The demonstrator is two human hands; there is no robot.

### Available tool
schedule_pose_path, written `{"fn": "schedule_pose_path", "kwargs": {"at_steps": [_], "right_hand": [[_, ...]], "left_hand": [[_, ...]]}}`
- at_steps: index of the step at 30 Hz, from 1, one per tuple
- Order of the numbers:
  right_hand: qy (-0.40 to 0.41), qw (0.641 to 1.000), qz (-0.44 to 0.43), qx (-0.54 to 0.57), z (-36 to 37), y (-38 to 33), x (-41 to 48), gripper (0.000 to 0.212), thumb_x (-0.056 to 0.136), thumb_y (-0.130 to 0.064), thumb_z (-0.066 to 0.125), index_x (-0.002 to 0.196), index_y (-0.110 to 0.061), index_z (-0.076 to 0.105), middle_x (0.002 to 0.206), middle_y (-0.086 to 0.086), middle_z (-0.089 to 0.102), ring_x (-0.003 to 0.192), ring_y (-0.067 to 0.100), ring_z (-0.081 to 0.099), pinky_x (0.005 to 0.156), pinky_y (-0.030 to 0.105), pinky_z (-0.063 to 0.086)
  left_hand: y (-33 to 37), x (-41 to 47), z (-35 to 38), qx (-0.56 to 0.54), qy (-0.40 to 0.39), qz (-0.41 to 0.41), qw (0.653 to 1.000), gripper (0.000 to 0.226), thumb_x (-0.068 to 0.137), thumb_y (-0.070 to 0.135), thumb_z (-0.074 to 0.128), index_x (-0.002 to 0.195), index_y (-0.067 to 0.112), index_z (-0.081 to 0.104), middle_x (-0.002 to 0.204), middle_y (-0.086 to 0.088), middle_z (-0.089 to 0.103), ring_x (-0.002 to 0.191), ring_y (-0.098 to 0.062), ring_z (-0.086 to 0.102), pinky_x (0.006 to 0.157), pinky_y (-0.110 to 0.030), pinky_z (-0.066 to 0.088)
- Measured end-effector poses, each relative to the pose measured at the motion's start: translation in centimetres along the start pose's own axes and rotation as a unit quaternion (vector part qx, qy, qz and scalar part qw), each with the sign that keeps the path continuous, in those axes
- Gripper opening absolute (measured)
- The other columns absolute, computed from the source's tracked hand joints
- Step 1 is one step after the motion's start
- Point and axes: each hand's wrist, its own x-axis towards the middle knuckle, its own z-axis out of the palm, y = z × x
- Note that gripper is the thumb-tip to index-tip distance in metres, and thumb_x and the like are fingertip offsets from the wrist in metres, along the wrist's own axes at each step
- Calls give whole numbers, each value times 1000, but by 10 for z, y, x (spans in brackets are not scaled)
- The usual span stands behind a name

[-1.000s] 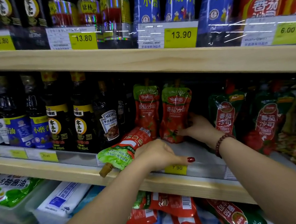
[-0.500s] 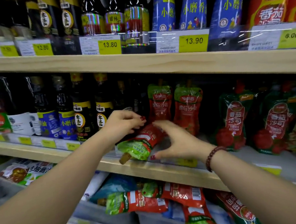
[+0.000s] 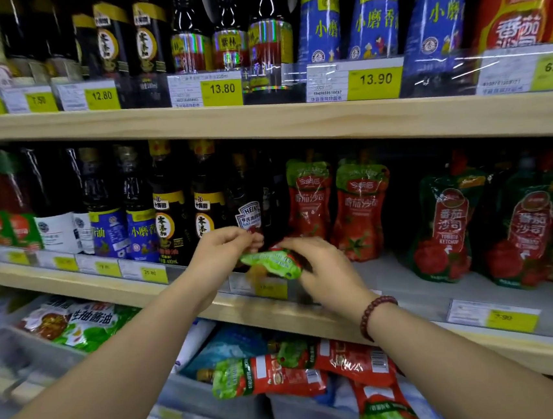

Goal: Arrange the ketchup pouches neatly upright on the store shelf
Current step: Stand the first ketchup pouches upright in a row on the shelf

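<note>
Head camera: a ketchup pouch (image 3: 275,263) lies tilted above the shelf's (image 3: 107,286) front edge. The left hand (image 3: 220,252) pinches it; the right hand (image 3: 328,272) has its grip clamped round it.

Tilted ketchup pouch (image 3: 275,262), two upright (image 3: 362,207)

Bracelet (image 3: 374,314) on my right wrist: one strand of round beads, dark maroon, glossy, strung close. Beyond the bracelet, my right hand (image 3: 325,272) is bare. Behind the bracelet, forearm bare to the frame's edge. Left of the bracelet, my left hand (image 3: 218,252) and forearm bare likewise. One fingertip there shows reddish nail colour, blurred.
</note>
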Motion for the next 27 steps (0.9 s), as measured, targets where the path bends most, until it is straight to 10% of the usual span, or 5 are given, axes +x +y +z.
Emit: {"fn": "schedule_pose_path", "kwargs": {"at_steps": [7,13,21,27], "right_hand": [[99,964,95,229,-40,8,26,17,87,-19,61,99,-29,67,90,-21,65,84,-8,61,75,17,48],[82,959,155,222,-54,14,32,11,89,-21,59,95,-17,66,97,3,70,91,17,66,84,39,53],[-19,939,256,230,-44,24,11,45,65,-25,82,105,-21,62,100,-5,66,93,11,63,84,30,51],[10,923,260,284,-34,29,14,22,70,-17,79,87,-25,67,93,-7,70,87,8,66,79,29,54]], "left_hand": [[2,10,11,-58,-35,45,997,19,95,35,44,109,34,58,114,7,63,110,-12,59,91,-30,48],[-9,16,52,90,-101,82,987,90,68,10,81,139,27,28,112,4,54,99,-14,60,80,-35,56],[-23,26,61,96,-91,114,985,58,67,17,80,112,33,47,101,3,62,92,-13,62,74,-29,56],[-31,31,45,153,-117,104,976,48,66,25,81,104,34,53,91,3,64,76,-3,64,64,-22,56]]}}
